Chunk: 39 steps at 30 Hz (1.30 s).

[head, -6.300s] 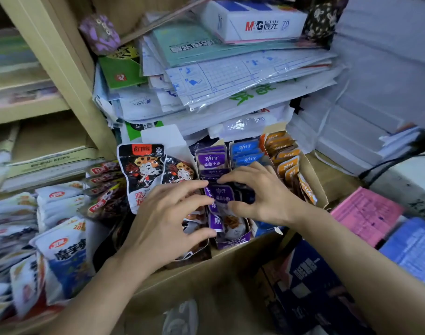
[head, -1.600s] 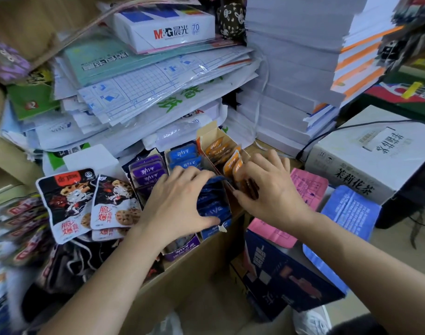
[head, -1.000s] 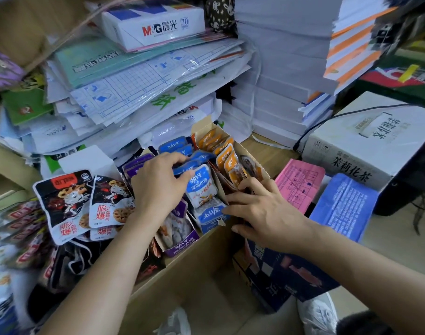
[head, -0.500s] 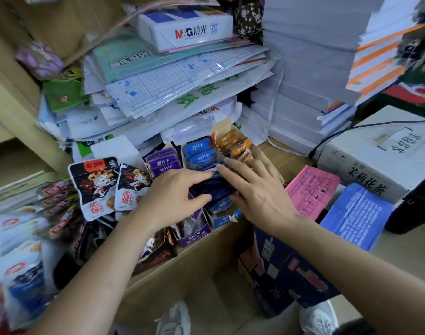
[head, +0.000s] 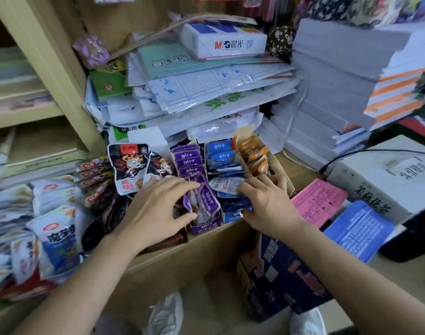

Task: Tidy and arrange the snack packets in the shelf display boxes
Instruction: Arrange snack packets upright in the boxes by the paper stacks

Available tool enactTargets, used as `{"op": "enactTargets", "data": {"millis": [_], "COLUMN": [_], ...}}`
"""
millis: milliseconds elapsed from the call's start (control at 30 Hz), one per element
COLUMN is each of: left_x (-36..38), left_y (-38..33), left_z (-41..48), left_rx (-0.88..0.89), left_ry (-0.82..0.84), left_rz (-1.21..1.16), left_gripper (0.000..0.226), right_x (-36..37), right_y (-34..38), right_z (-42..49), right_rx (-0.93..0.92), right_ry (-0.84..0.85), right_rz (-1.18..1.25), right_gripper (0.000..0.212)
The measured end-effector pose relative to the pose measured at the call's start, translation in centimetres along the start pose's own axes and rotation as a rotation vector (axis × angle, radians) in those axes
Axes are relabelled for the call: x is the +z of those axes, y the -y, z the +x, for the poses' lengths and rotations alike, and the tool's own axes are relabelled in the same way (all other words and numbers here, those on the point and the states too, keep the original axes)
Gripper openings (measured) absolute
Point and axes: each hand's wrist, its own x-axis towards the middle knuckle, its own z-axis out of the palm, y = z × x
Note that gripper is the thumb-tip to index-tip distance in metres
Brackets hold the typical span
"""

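Three narrow display boxes stand side by side on the wooden shelf: a purple box [head: 205, 227], a blue box [head: 231, 216] and an orange box [head: 281, 168]. Rows of purple packets [head: 188, 161], blue packets [head: 221, 154] and orange packets [head: 256, 154] stand in them. My left hand [head: 155, 212] pinches a tilted purple packet [head: 203, 201] at the front of the purple box. My right hand [head: 267, 201] grips the edge of a clear blue packet [head: 224, 184] lying across the blue box, fingers curled.
Black cartoon snack bags [head: 129, 166] and white and blue bags [head: 59, 235] crowd the shelf to the left. Stacked papers and an M&G box [head: 224, 42] sit behind. A pink sheet [head: 319, 201], a blue sheet [head: 357, 229], a white carton [head: 387, 172] lie right.
My left hand shifted from the blue packets to the front purple packet and tilted it up. My right hand drew back to the front of the blue box, now holding a clear packet.
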Motion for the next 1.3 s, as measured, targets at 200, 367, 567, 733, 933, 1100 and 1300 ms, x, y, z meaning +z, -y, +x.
{"op": "enactTargets", "data": {"millis": [200,367,567,733,933,1100,1300], "left_x": [0.9,0.2,0.2,1.0,0.0,-1.1,-1.3], "left_y": [-1.6,0.5,1.5,0.8,1.1,3.2,3.4], "left_z": [0.6,0.3,-0.9,-2.1,-4.9,-5.3,-4.2], "left_rx": [0.111,0.056,0.054,0.068,-0.089,-0.456,-0.382], "left_ry": [0.105,-0.088,-0.111,-0.132,-0.464,-0.324,-0.404], "left_rz": [0.082,0.001,0.023,-0.057,-0.007,0.119,-0.091], "left_gripper": [0.061,0.032,0.036,0.044,0.037,0.064,0.049], "right_x": [-0.1,0.1,0.6,1.2,1.3,-0.1,-0.2], "right_y": [0.7,1.6,3.0,2.8,3.1,5.9,9.9], "right_z": [0.0,-0.2,0.3,0.7,1.1,1.2,1.3], "right_rx": [0.020,0.017,-0.116,-0.130,-0.069,0.104,-0.066], "right_ry": [0.007,0.064,0.108,0.084,0.051,-0.013,-0.086], "right_rz": [0.032,0.038,0.074,0.068,0.257,0.505,0.344], "right_gripper": [0.048,0.078,0.082,0.063,0.040,0.055,0.073]}}
